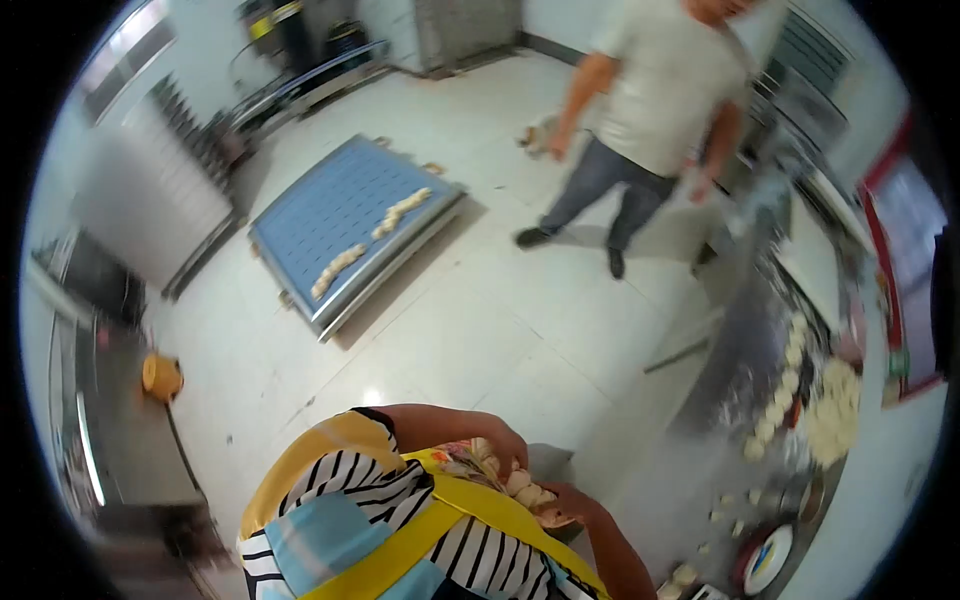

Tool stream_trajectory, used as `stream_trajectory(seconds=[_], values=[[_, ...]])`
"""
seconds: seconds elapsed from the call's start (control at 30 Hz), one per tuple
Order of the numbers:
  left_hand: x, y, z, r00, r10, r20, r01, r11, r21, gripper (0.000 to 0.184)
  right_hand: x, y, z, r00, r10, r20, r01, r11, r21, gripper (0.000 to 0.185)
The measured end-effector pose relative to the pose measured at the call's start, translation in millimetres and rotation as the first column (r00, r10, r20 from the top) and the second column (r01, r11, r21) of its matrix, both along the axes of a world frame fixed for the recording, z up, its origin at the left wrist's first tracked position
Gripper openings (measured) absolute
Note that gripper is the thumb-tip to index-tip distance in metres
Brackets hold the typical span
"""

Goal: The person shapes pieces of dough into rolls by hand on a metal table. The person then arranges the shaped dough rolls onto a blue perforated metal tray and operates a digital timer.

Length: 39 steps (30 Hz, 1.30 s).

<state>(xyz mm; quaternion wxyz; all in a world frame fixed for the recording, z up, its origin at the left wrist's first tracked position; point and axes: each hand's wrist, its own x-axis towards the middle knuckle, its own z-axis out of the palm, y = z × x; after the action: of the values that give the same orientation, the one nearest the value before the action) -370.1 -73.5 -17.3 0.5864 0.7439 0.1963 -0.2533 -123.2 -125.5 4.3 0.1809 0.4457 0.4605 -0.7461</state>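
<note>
A row of pale dough pieces (520,487) lies between my two hands, close against my yellow apron. My left hand (508,450) curves round its upper left end, fingers bent over the dough. At the lower right end my right hand (566,503) grips the same row, its fingers partly hidden. Beyond them, a blue board (325,205) on a low frame stands on the floor. Two short rows of dough (400,213) rest on the board, one nearer its right corner and one nearer its front.
A person (665,100) stands beyond the board to the right. The metal worktable (725,370) at right holds a line of dough pieces, a flat dough pile (833,412) and a round container (766,560). An orange bucket (161,377) is at left, near metal equipment.
</note>
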Motion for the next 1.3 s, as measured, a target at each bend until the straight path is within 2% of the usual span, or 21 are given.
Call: stream_trajectory(seconds=[0.03, 0.1, 0.23, 0.33, 0.4, 0.53, 0.6, 0.63, 0.67, 0.73, 0.8, 0.83, 0.93, 0.97, 1.0, 1.03, 1.07, 1.13, 1.2, 1.23, 1.3], values=[[-25.5, -6.6, -3.9, 0.992, 0.123, 0.02, -0.122, 0.992, -0.028, 0.08, -29.3, 19.2, 25.6, 0.994, 0.108, 0.016, -0.108, 0.993, 0.039, 0.069], [-80.1, -13.6, -20.5, 0.935, 0.349, 0.063, -0.343, 0.935, -0.091, 0.073, -78.7, 52.0, 28.4, 0.963, 0.267, -0.045, -0.265, 0.963, 0.055, 0.067], [-182.3, -20.8, -27.2, 0.759, 0.65, 0.051, -0.602, 0.729, -0.325, 0.066, -181.3, 110.6, -24.7, 0.866, 0.479, -0.146, -0.474, 0.878, 0.069, 0.063], [-269.1, -26.5, -55.5, 0.624, 0.769, 0.136, -0.728, 0.636, -0.255, 0.062, -294.3, 147.8, -18.6, 0.809, 0.577, -0.11, -0.583, 0.812, -0.02, 0.063], [-329.3, -37.0, -66.1, 0.523, 0.848, 0.088, -0.8, 0.524, -0.291, 0.059, -373.1, 163.0, -18.7, 0.783, 0.612, -0.107, -0.621, 0.778, -0.096, 0.063], [-455.8, -34.4, -53.6, 0.314, 0.947, 0.075, -0.925, 0.322, -0.201, 0.056, -524.8, 204.4, -36.3, 0.552, 0.821, -0.144, -0.808, 0.569, 0.154, 0.066], [-513.1, -29.6, -48.1, 0.179, 0.984, -0.013, -0.95, 0.17, -0.261, 0.062, -592.5, 221.8, -39.6, 0.488, 0.86, -0.147, -0.853, 0.506, 0.126, 0.069], [-536.1, -26.7, -60.4, 0.174, 0.984, 0.04, -0.975, 0.177, -0.134, 0.062, -627.0, 232.6, -46.6, 0.435, 0.892, -0.123, -0.875, 0.451, 0.174, 0.069], [-565.0, -19.8, -77.8, 0.167, 0.981, 0.095, -0.986, 0.167, 0.003, 0.062, -669.1, 248.1, -58.2, 0.374, 0.922, -0.096, -0.894, 0.386, 0.228, 0.07], [-620.5, -5.4, -111.6, 0.071, 0.995, 0.075, -0.992, 0.079, -0.101, 0.062, -744.6, 275.9, -90.3, 0.298, 0.944, -0.143, -0.916, 0.325, 0.233, 0.069], [-673.5, 3.8, -113.6, -0.058, 0.998, 0.003, -0.998, -0.058, 0.019, 0.059, -822.5, 294.9, -106.7, 0.243, 0.964, -0.103, -0.958, 0.256, 0.133, 0.068], [-696.6, 9.1, -135.0, -0.127, 0.991, 0.031, -0.99, -0.129, 0.059, 0.059, -857.7, 301.4, -117.4, 0.124, 0.99, -0.073, -0.92, 0.143, 0.364, 0.07], [-766.8, 20.6, -174.7, -0.234, 0.971, -0.039, -0.956, -0.223, 0.192, 0.06, -954.3, 322.0, -170.0, 0.055, 0.996, -0.072, -0.932, 0.077, 0.353, 0.071], [-797.3, 33.6, -162.6, -0.275, 0.951, -0.138, -0.957, -0.257, 0.134, 0.059, -978.0, 328.7, -178.8, 0.049, 0.999, -0.019, -0.911, 0.052, 0.409, 0.072], [-815.3, 29.8, -205.5, -0.268, 0.957, 0.107, -0.895, -0.289, 0.339, 0.058, -1011.6, 333.6, -193.6, 0.035, 0.999, 0.041, -0.887, 0.012, 0.462, 0.073], [-850.0, 39.6, -213.5, -0.163, 0.984, 0.068, -0.889, -0.177, 0.423, 0.055, -1041.3, 339.0, -220.9, 0.023, 0.997, 0.077, -0.884, -0.016, 0.467, 0.074], [-871.8, 44.9, -220.3, -0.195, 0.98, -0.032, -0.849, -0.153, 0.505, 0.055, -1063.6, 339.0, -247.9, 0.01, 0.994, 0.108, -0.879, -0.043, 0.476, 0.075], [-926.0, 51.9, -239.5, -0.199, 0.979, -0.04, -0.794, -0.137, 0.593, 0.05, -1116.4, 336.7, -269.5, 0.028, 0.978, 0.207, -0.768, -0.111, 0.63, 0.068], [-968.2, 58.9, -272.3, -0.212, 0.975, -0.06, -0.712, -0.112, 0.694, 0.045, -1153.1, 342.1, -332.6, 0.062, 0.997, 0.045, -0.579, -0.001, 0.815, 0.065], [-986.0, 57.1, -307.5, -0.236, 0.971, -0.026, -0.668, -0.143, 0.73, 0.054, -1175.6, 341.3, -352.9, 0.06, 0.989, 0.136, -0.574, -0.077, 0.815, 0.064], [-1016.6, 62.6, -346.4, -0.322, 0.946, 0.036, -0.578, -0.227, 0.784, 0.052, -1214.7, 338.8, -378.6, 0.083, 0.964, 0.251, -0.538, -0.169, 0.826, 0.062]])
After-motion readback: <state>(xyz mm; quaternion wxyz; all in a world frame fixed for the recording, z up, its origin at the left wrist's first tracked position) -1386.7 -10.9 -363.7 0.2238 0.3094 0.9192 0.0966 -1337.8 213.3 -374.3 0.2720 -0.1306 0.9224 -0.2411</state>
